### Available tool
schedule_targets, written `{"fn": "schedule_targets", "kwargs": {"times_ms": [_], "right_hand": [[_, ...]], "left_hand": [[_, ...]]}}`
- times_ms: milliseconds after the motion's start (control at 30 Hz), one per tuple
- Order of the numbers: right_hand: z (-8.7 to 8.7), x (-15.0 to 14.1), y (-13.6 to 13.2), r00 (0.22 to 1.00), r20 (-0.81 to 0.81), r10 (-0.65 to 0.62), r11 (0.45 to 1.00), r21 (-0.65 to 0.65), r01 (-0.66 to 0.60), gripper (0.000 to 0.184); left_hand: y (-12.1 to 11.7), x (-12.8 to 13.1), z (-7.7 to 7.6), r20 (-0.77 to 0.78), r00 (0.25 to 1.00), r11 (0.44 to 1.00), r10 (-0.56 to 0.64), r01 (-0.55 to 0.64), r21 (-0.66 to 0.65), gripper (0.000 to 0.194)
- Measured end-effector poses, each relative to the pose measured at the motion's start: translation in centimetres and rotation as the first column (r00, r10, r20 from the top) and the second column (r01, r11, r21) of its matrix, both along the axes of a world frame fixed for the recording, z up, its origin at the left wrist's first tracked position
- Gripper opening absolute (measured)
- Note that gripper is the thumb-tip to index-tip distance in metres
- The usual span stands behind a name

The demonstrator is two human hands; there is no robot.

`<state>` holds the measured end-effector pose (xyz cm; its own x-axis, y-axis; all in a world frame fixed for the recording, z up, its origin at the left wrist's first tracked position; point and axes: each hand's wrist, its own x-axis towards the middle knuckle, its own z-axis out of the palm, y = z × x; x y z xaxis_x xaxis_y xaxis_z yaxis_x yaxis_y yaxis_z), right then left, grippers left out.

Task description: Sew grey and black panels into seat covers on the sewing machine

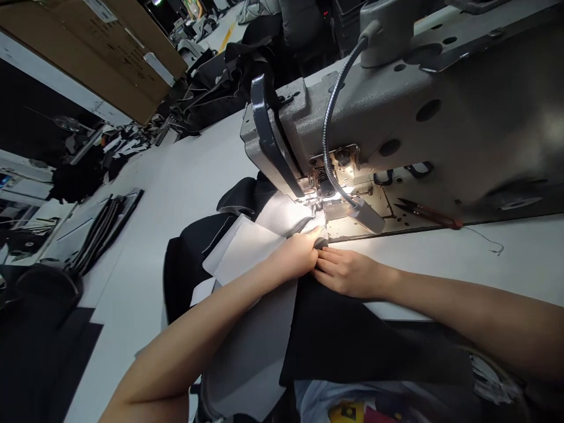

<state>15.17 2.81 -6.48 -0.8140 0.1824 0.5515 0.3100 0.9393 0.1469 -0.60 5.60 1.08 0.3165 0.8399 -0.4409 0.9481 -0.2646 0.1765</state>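
A black and light-grey fabric piece (259, 341) runs from my lap up to the needle area of a grey sewing machine (396, 117). My left hand (299, 252) is closed on the light fabric just in front of the presser foot, its fingers partly hidden. Close beside it, my right hand (348, 271) pinches the edge of the black fabric (343, 335) near the table edge. A lit lamp (369, 215) on a bendy metal neck hangs by the needle. Pale flaps (247, 247) and dark padded parts (194, 252) of the work lie left of my left wrist.
Red-handled thread snips (432, 215) lie on the machine bed at the right, near a loose thread (496, 247). Stacked flat pieces (101, 229) sit at the left on the white table (145, 235). A cardboard box (97, 47) and dark fabric (233, 76) stand behind.
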Motion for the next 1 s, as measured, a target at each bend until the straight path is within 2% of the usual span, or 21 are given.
{"fn": "schedule_targets", "kwargs": {"times_ms": [100,267,367,467,667,767,867,1000], "right_hand": [[0.4,1.1,0.7,1.0,0.006,-0.016,1.0,-0.026,0.016,0.027],[0.9,2.6,2.3,1.0,0.029,-0.01,0.995,-0.099,0.013,0.034],[0.9,3.1,2.8,0.998,0.069,0.004,0.988,-0.152,0.007,0.036],[0.3,3.0,2.6,0.997,0.074,-0.006,0.979,-0.204,0.021,0.038],[-1.9,2.4,3.2,0.998,-0.02,-0.062,0.955,-0.292,0.053,0.042],[-2.5,2.7,4.2,1.0,-0.025,-0.013,0.933,-0.361,0.003,0.042],[-2.2,3.9,4.6,0.997,-0.023,0.076,0.902,-0.424,-0.079,0.047],[-1.1,5.3,4.2,0.979,0.034,0.201,0.861,-0.482,-0.16,0.049]], "left_hand": [[0.4,1.2,0.4,-0.138,0.99,1.0,0.011,-0.008,0.026,0.071],[1.5,1.5,0.3,-0.149,0.988,0.997,0.032,-0.02,0.078,0.068],[1.9,1.1,0.0,-0.209,0.978,0.993,0.003,0.022,0.118,0.063],[2.1,0.7,-0.4,-0.206,0.979,0.988,-0.015,0.046,0.147,0.06],[2.8,0.3,-1.6,-0.099,0.992,0.975,-0.074,0.093,0.201,0.052],[2.8,0.6,-2.0,-0.108,0.99,0.955,-0.095,0.122,0.27,0.049],[1.5,0.5,-2.1,-0.107,0.987,0.917,-0.116,0.148,0.369,0.046],[-1.0,-1.7,-2.1,-0.144,0.96,0.886,-0.242,0.279,0.372,0.056]]}}
